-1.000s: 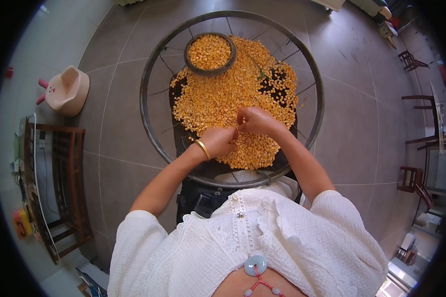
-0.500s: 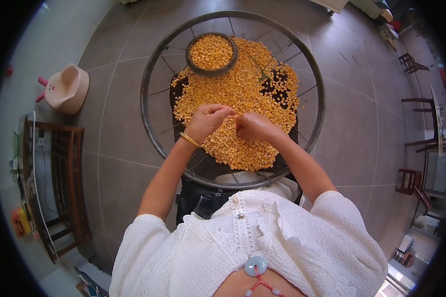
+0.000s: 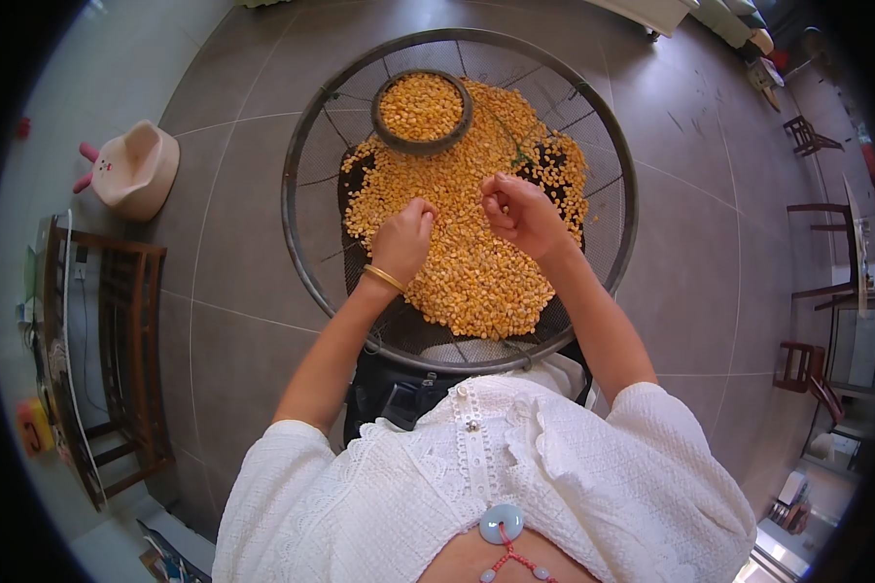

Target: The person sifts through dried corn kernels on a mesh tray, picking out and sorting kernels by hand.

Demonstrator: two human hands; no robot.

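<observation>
Look for the corn (image 3: 481,291) mostly in the middle of the tray (image 3: 289,209), spread in a broad, loose heap, and also in the bowl (image 3: 422,148) at the tray's far left. Note the left hand (image 3: 402,239), bracelet (image 3: 385,278) at the wrist, just left of the tray's middle: narrow, with thumb drawn in against curled fingers. See the right hand (image 3: 523,212) just right of the tray's middle, apart from the left, with fingers bent inward. Can't tell how fully closed, nor of any kernel in either.

Seems drawn up close at the waist, near rim by the body, for easy reach with both arms. Probably held low and bent-fingered for handling small pieces. Likely set at the far side, that bowl, to leave room for both hands nearer the body. Stands upright there, mouth up, among loose kernels.

As for direction, lies every which way, kernel by kernel, with no shared heading. Taken as a heap, stretches a little longer from the tray's far side toward the body than from side to side. Thins out toward the right, around a green string (image 3: 521,155), with dark gaps between kernels.
</observation>
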